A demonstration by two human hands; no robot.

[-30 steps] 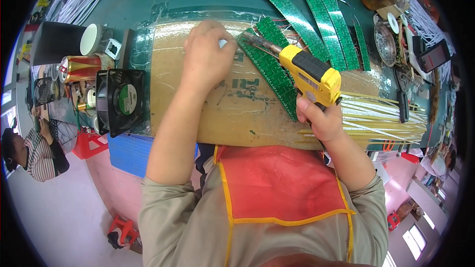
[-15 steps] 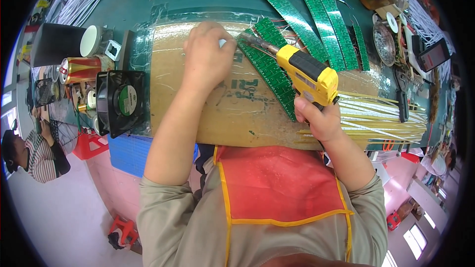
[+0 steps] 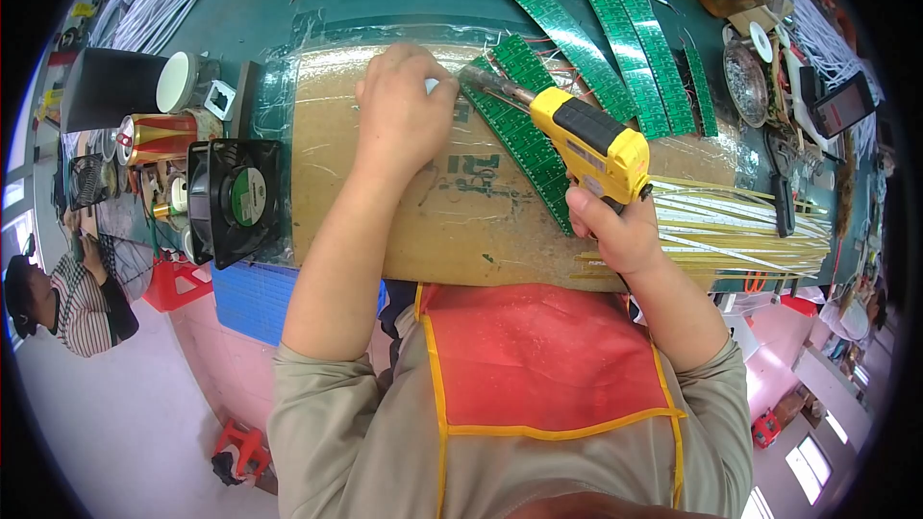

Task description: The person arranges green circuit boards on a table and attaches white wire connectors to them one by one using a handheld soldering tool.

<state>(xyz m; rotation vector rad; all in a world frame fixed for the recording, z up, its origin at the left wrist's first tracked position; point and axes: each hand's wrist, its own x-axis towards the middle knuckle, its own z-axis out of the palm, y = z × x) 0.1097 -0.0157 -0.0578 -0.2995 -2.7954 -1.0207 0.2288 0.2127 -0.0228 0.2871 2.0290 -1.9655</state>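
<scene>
My right hand (image 3: 623,231) is wrapped round the grip of a yellow and black soldering gun (image 3: 588,139). Its metal nozzle points left, over the upper end of a green circuit board strip (image 3: 519,146) that lies slantwise on the cardboard. My left hand (image 3: 404,111) is closed just left of that end, fingers curled away from view. A bit of something whitish shows between thumb and fingers, too hidden to name. A second green strip (image 3: 527,65) lies beside the first, with thin red and white wires near it.
More circuit board strips (image 3: 567,38) fan out behind on the green table. Flat yellow-white strips (image 3: 740,231) lie right of the cardboard (image 3: 356,202). A black fan (image 3: 236,200) and a drink can (image 3: 159,137) stand left. White cables (image 3: 168,0) lie far left. A person (image 3: 77,298) sits beyond.
The soldering gun and my right hand have shifted slightly left. My left hand stays in nearly the same place, still closed.
</scene>
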